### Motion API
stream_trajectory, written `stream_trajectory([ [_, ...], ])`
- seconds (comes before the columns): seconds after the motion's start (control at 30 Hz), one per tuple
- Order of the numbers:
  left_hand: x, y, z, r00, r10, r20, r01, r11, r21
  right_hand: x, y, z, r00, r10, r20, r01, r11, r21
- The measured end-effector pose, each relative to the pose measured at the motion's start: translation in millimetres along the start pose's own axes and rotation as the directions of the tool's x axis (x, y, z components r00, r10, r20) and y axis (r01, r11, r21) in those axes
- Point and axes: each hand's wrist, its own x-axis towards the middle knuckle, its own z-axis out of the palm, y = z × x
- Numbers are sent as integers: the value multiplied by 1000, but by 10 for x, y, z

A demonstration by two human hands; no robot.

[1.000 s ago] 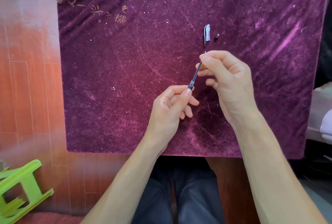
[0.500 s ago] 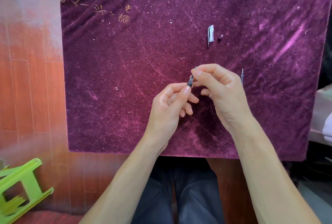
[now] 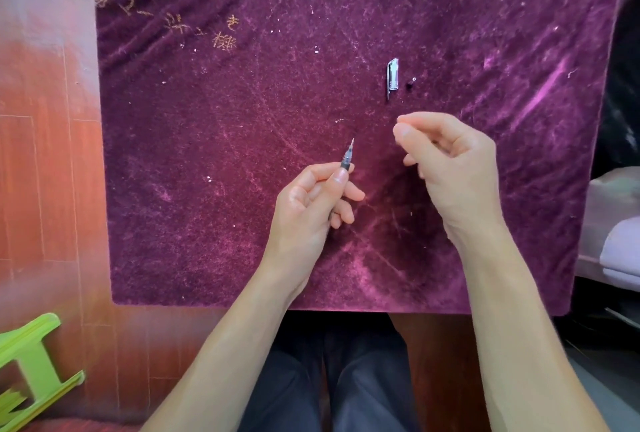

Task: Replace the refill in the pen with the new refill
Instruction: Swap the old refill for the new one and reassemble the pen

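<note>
My left hand (image 3: pixel 311 210) is shut on the dark pen (image 3: pixel 347 157) over the purple velvet cloth (image 3: pixel 207 154). Only the pen's clear front end and pointed tip stick up past my thumb and forefinger; the barrel is hidden in my fist. My right hand (image 3: pixel 450 165) hovers a little to the right of the pen, apart from it, fingers loosely curled with nothing seen in them. The clear pen cap (image 3: pixel 392 77) lies on the cloth beyond my right hand, with a small black piece (image 3: pixel 411 82) just right of it.
The cloth covers a small table whose near edge runs above my dark-trousered knees (image 3: pixel 339 379). A lime-green plastic stool (image 3: pixel 31 369) lies on the red wooden floor at the lower left. Pale cushions (image 3: pixel 620 244) sit off the table's right edge.
My right hand slid the thin refill down into the pen, let go and drew off to the right. The pen stays in my left hand, with only its tip showing.
</note>
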Motion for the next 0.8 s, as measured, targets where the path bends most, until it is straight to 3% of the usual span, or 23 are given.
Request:
stream_trajectory([
  [0.1, 33, 10, 7, 1000, -10, -9, 10, 1000, -22, 259, 19, -98, 984, -100, -145, 67, 974, -216],
  [0.2, 62, 19, 42, 1000, -14, -13, 14, 999, -31, 497, 13, -81, 976, -180, -125, 126, 927, -355],
  [0.57, 119, 31, 103, 1000, -15, -16, 15, 999, -31, 750, 19, 3, 982, -178, -57, 135, 886, -443],
  [0.67, 125, 34, 106, 1000, -17, -14, 16, 999, -32, 676, -26, -46, 983, -153, -99, 113, 937, -330],
  [0.8, 114, 39, 91, 1000, -12, -20, 12, 999, -36, 378, -142, -46, 999, -42, -28, 44, 996, 75],
])
